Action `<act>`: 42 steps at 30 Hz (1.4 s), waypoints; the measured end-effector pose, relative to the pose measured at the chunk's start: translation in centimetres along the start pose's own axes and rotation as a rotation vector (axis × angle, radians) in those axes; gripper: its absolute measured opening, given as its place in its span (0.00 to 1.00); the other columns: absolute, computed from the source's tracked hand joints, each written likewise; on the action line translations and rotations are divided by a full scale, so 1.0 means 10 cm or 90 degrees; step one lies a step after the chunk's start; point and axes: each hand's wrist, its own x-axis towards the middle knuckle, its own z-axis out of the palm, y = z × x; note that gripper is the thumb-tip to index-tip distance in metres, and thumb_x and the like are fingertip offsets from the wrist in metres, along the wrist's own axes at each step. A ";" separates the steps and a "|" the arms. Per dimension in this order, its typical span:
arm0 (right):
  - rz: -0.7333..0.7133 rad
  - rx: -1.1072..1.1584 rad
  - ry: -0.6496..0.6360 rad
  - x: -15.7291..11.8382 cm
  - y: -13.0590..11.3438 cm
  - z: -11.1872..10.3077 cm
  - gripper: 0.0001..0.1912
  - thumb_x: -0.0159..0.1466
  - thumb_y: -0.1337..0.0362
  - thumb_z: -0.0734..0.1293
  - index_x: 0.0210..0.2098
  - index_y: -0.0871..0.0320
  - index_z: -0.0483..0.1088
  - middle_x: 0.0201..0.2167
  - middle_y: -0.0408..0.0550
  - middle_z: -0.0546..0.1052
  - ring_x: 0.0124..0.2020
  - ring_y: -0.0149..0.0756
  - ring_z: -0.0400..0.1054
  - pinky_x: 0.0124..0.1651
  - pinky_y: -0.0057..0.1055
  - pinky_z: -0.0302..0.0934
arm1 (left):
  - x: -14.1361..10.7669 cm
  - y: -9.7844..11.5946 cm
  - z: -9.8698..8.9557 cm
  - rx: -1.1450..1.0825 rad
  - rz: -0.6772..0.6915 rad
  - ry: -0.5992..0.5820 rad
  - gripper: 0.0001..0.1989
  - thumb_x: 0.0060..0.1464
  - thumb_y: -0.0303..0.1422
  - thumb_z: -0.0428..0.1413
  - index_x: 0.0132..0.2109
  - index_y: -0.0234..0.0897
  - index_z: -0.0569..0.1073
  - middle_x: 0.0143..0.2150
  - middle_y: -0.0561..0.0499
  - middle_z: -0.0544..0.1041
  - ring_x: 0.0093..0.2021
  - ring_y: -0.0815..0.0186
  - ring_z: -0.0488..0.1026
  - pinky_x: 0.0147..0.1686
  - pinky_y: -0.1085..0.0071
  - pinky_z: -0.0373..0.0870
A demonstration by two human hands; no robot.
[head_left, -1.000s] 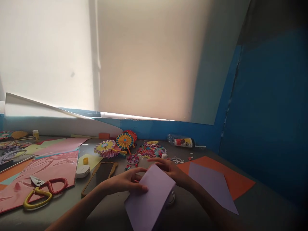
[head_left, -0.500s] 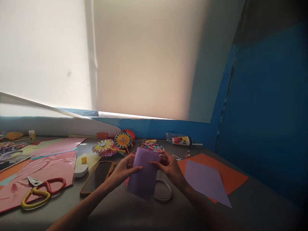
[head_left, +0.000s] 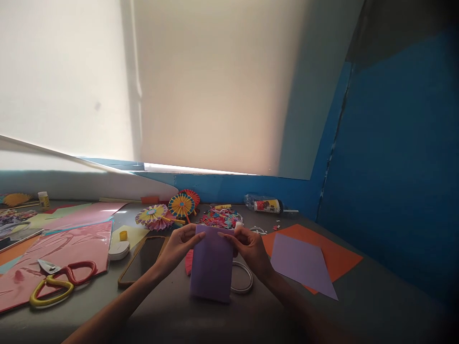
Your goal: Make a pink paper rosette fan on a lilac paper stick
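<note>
A sheet of purple paper (head_left: pixel 212 267) hangs upright between my hands, just above the grey table. My left hand (head_left: pixel 181 246) is closed on its upper left edge, thumb on the near face and fingers behind. At the upper right, my right hand (head_left: pixel 247 246) pinches the same paper, and a small white thing (head_left: pixel 238 225) shows by its fingers, too small to name. Partly hidden behind the paper are a tape roll or ring (head_left: pixel 247 282) and a pink pleated paper piece (head_left: pixel 188 263).
Red-and-yellow scissors (head_left: pixel 59 282) lie on a wrapped pink paper pack (head_left: pixel 86 243) at left. Beside them are a phone (head_left: pixel 143 260) and a white case (head_left: pixel 119 251). Behind stand paper rosettes (head_left: pixel 181 205), scraps (head_left: pixel 222 219) and a bottle (head_left: pixel 267 205). Purple (head_left: pixel 301 263) and orange sheets (head_left: pixel 340 253) lie right.
The purple paper has tilted more upright, and both hands have shifted along its top edge, the thumbs coming closer together. The whole view has shifted slightly.
</note>
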 end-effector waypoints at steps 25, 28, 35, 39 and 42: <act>-0.012 -0.013 -0.020 -0.05 -0.06 0.03 0.20 0.59 0.46 0.67 0.22 0.55 0.63 0.14 0.38 0.65 0.16 0.31 0.64 0.19 0.28 0.61 | 0.01 -0.04 -0.04 0.120 0.033 0.061 0.20 0.56 0.49 0.52 0.32 0.35 0.70 0.24 0.57 0.61 0.23 0.72 0.58 0.22 0.78 0.57; -0.006 -0.013 -0.034 -0.06 -0.06 0.04 0.20 0.59 0.47 0.67 0.22 0.56 0.64 0.13 0.38 0.65 0.14 0.30 0.62 0.17 0.26 0.58 | 0.02 -0.08 -0.05 0.129 0.040 0.076 0.20 0.56 0.48 0.52 0.28 0.35 0.66 0.23 0.58 0.56 0.22 0.73 0.52 0.20 0.78 0.49; -0.025 -0.031 -0.010 -0.07 -0.02 0.01 0.20 0.59 0.48 0.68 0.22 0.56 0.65 0.14 0.39 0.67 0.14 0.30 0.62 0.17 0.26 0.58 | 0.05 -0.12 -0.09 0.126 -0.017 0.008 0.22 0.57 0.51 0.49 0.29 0.35 0.67 0.22 0.57 0.60 0.22 0.72 0.56 0.21 0.77 0.53; -0.045 -0.055 0.006 -0.06 -0.01 -0.02 0.21 0.57 0.46 0.68 0.21 0.56 0.66 0.14 0.40 0.68 0.15 0.31 0.63 0.18 0.27 0.58 | 0.07 -0.18 -0.14 0.131 -0.049 -0.042 0.22 0.54 0.50 0.53 0.27 0.33 0.67 0.22 0.57 0.59 0.23 0.73 0.56 0.22 0.78 0.53; -0.067 -0.073 0.020 -0.05 -0.01 -0.03 0.20 0.59 0.48 0.68 0.21 0.56 0.67 0.14 0.40 0.68 0.14 0.31 0.63 0.18 0.26 0.57 | 0.09 -0.25 -0.17 0.135 -0.062 -0.055 0.24 0.54 0.52 0.52 0.28 0.33 0.67 0.23 0.57 0.60 0.22 0.73 0.56 0.22 0.78 0.52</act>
